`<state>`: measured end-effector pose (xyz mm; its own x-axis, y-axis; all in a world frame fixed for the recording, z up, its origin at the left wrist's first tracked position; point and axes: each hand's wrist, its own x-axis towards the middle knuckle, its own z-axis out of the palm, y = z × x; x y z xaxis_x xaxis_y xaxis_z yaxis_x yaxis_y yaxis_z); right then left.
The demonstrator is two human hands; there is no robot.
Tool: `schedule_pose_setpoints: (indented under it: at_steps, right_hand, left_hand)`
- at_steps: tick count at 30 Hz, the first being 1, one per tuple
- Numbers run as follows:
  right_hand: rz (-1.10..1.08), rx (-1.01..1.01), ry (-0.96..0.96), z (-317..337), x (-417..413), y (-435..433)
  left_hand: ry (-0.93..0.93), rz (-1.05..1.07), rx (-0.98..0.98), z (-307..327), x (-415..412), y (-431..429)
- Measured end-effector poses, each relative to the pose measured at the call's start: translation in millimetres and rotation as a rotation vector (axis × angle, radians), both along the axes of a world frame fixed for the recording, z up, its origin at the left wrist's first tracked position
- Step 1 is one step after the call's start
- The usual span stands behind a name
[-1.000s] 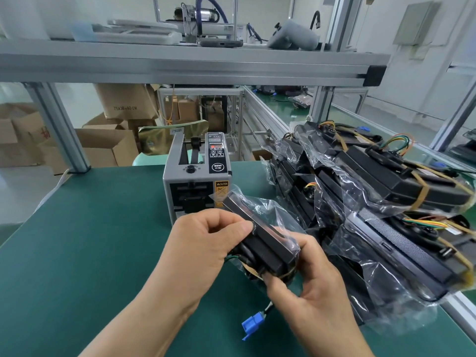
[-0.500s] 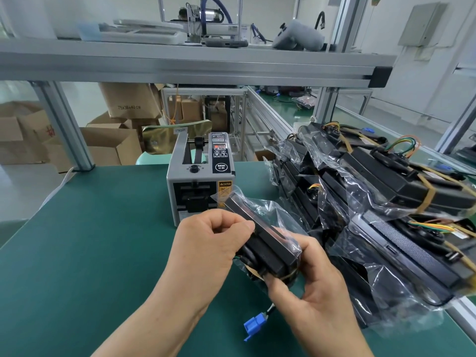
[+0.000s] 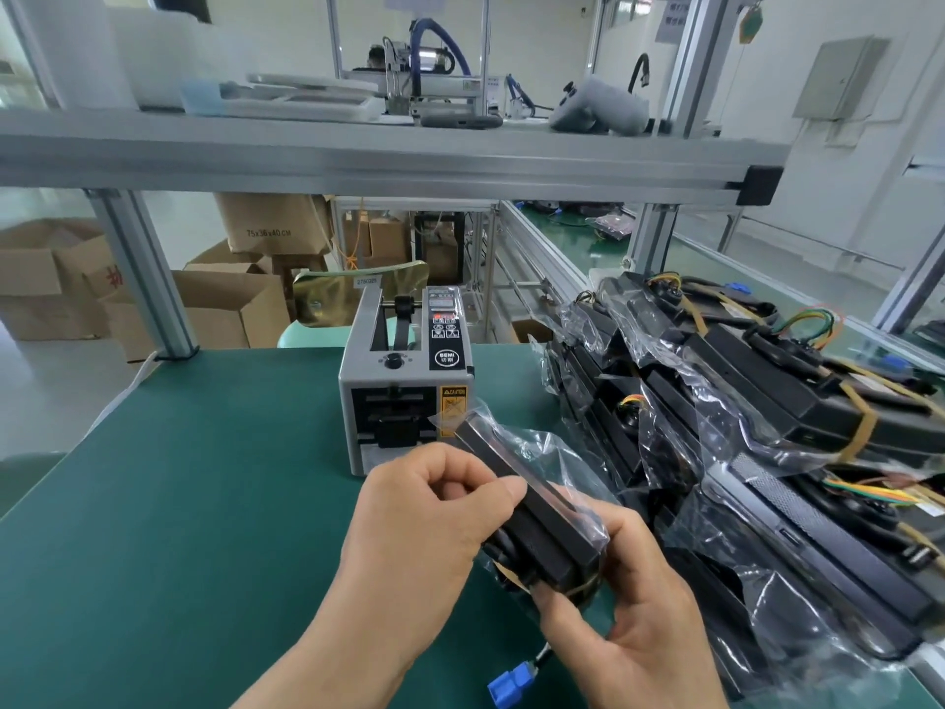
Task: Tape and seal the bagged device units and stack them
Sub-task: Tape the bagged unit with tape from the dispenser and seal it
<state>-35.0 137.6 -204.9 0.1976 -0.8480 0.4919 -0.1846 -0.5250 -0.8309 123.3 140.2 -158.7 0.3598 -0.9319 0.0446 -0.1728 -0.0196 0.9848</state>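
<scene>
**Operator:** Largest item first?

**Checker:** Item 1, bench (image 3: 179, 504): green mat that carries everything below. Item 2, stack (image 3: 767, 427) of sealed units on your right. It is heaped and sloping, with loose film hanging toward the bench edge. Risk: a unit set on that slope may slide off or shift the heap.

**Operator:** The machine?

**Checker:** Item 3, tape dispenser (image 3: 404, 381): just beyond your hands, outlet facing you. I cannot tell whether a strip is waiting there. Risk: if you reach for it one-handed, the folded film may spring open.

**Operator:** And what I'm holding?

**Checker:** Item 4, bagged unit (image 3: 537, 519): raised above the bench in front of the dispenser, its far end tilted up. Your left hand (image 3: 424, 524) pinches film against its upper edge with curled fingers. Your right hand (image 3: 629, 621) wraps the near end. Risk: slack film bunches, so the tape seals over wrinkles or leaves a gap. Item 5, blue connector (image 3: 511, 680): dangling on its lead below your right hand, seemingly outside the bag. Risk: it is left outside the seal, or snags on the stack.
</scene>
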Motion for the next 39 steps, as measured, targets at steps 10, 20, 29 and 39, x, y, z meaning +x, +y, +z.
schedule_pose_setpoints:
  at_steps: [10, 20, 29, 39]
  right_hand:
    - [0.102, 0.289, -0.108, 2, 11, -21]
    - [-0.089, -0.091, -0.027, -46, 11, -21]
    - [-0.060, 0.008, 0.096, -25, 0, -17]
    - [0.074, 0.382, -0.516, 1, -11, -12]
  left_hand:
    - [-0.011, 0.091, -0.018, -3, 6, -6]
    - [-0.029, -0.035, -0.016, -7, 14, -4]
    - [0.000, -0.028, -0.035, -12, 18, 0]
    - [-0.229, -0.176, -0.001, -21, 52, 3]
